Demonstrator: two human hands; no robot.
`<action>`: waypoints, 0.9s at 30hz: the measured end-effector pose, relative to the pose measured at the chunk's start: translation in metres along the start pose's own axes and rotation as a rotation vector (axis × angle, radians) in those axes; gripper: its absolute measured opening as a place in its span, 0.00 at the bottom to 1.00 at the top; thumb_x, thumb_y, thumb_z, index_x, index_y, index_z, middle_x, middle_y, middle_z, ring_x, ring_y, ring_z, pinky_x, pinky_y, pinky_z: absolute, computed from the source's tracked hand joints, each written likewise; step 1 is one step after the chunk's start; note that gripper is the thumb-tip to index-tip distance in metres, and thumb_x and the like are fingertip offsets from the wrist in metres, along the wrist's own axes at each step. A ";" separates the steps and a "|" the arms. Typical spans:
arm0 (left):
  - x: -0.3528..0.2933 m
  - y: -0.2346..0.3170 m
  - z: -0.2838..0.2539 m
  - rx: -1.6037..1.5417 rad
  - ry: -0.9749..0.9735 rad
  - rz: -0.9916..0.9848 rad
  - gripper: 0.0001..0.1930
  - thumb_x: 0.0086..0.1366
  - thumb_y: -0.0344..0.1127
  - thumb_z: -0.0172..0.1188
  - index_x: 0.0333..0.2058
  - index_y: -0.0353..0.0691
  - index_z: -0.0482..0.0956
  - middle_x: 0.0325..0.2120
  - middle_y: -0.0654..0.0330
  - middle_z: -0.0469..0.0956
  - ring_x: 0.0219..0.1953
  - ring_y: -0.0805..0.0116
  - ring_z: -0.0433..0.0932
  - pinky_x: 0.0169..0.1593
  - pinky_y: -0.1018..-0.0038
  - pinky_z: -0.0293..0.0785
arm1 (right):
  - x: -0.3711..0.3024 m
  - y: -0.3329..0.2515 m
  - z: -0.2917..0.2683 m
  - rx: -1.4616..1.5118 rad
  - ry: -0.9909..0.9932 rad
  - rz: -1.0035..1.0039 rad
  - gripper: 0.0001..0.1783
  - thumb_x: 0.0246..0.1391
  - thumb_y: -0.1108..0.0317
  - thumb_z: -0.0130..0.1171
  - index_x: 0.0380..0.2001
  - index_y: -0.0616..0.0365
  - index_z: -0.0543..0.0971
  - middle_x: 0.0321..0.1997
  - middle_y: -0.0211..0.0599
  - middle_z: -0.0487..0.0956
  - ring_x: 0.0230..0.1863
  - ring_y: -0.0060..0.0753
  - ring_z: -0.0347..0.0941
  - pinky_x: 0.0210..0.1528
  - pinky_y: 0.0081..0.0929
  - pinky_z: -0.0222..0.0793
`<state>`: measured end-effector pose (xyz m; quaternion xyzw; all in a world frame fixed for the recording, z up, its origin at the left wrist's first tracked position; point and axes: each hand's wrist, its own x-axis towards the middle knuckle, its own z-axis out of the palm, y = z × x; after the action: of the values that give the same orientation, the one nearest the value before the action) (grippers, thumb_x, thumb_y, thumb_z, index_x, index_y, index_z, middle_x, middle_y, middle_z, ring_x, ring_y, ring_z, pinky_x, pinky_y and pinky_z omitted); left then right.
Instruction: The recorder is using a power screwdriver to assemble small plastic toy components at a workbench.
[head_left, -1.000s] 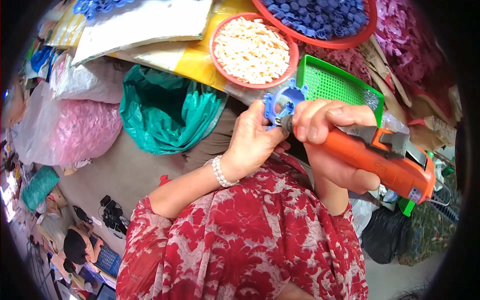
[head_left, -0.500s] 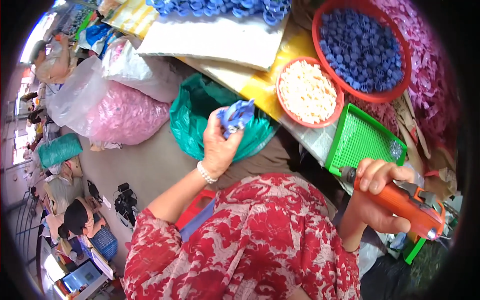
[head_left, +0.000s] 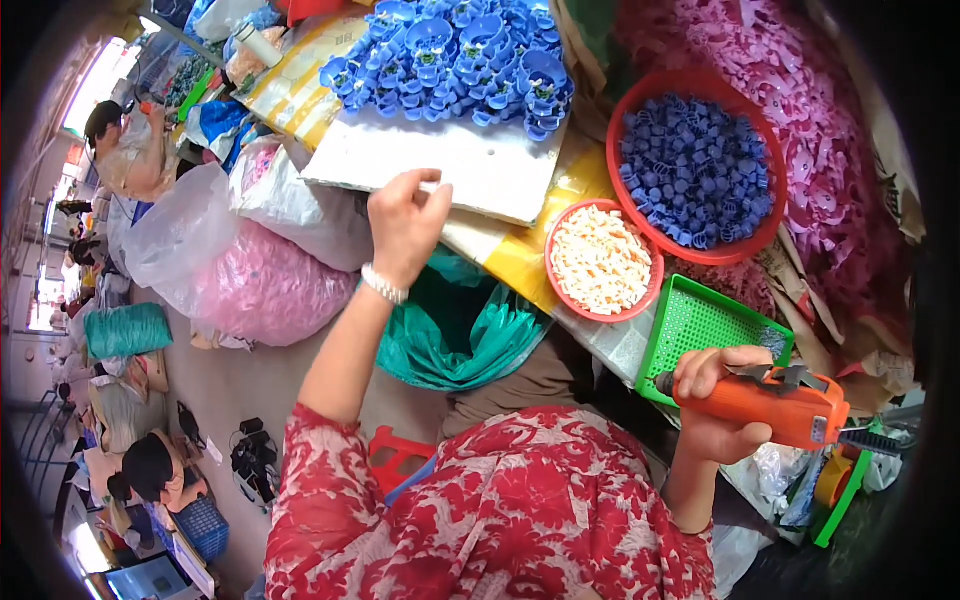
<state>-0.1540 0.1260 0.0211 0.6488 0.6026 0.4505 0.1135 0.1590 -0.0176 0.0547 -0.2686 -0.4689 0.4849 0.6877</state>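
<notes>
Cluttered table (head_left: 520, 250): bowls (head_left: 603, 260) beside green tray (head_left: 700, 325).

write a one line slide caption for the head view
Right hand grips an orange power screwdriver beside a green tray; left hand reaches to a white board below blue plastic parts.

The right hand (head_left: 722, 400) is gripping an orange power screwdriver (head_left: 775, 405) with black fittings. Just above it, a bright green mesh tray (head_left: 700, 325) is showing, then a red bowl (head_left: 552, 262) of cream pieces and a larger red bowl (head_left: 760, 235) of dark blue parts. The left hand (head_left: 405, 225), wearing a pearly white bracelet (head_left: 384, 285), is resting at a white board (head_left: 450, 165) under light blue parts (head_left: 450, 50). Below it a teal bag (head_left: 455, 335) is lying open. The sleeves (head_left: 500, 510) are showing a red-and-white floral print.
</notes>
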 end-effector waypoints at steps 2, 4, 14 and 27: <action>0.041 0.009 0.018 -0.029 0.081 0.096 0.07 0.51 0.32 0.59 0.28 0.36 0.79 0.20 0.55 0.78 0.22 0.68 0.78 0.28 0.74 0.72 | -0.003 0.000 -0.001 -0.014 0.013 -0.015 0.39 0.46 0.32 0.51 0.42 0.61 0.64 0.23 0.33 0.70 0.23 0.28 0.66 0.31 0.28 0.62; 0.080 0.015 0.033 -0.121 0.019 0.157 0.06 0.51 0.33 0.59 0.25 0.36 0.80 0.19 0.56 0.78 0.22 0.70 0.77 0.28 0.76 0.71 | -0.005 -0.001 -0.002 -0.049 0.033 0.007 0.39 0.46 0.32 0.51 0.42 0.61 0.64 0.22 0.33 0.69 0.21 0.27 0.65 0.29 0.27 0.62; 0.154 0.049 0.095 0.599 -0.160 0.089 0.24 0.47 0.55 0.59 0.21 0.35 0.80 0.22 0.48 0.78 0.30 0.54 0.79 0.37 0.65 0.74 | -0.018 -0.009 -0.022 -0.105 0.122 0.014 0.39 0.45 0.33 0.52 0.41 0.61 0.65 0.21 0.33 0.69 0.20 0.27 0.65 0.27 0.27 0.63; 0.143 0.048 0.065 -0.194 -0.076 -0.261 0.08 0.49 0.35 0.59 0.19 0.36 0.77 0.12 0.67 0.71 0.11 0.80 0.65 0.14 0.83 0.65 | -0.026 -0.010 -0.032 -0.061 0.138 0.058 0.40 0.44 0.34 0.56 0.42 0.63 0.64 0.22 0.34 0.70 0.21 0.27 0.65 0.27 0.24 0.63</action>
<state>-0.0935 0.2661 0.0807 0.5675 0.6307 0.4632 0.2560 0.1893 -0.0426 0.0396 -0.3357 -0.4270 0.4705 0.6954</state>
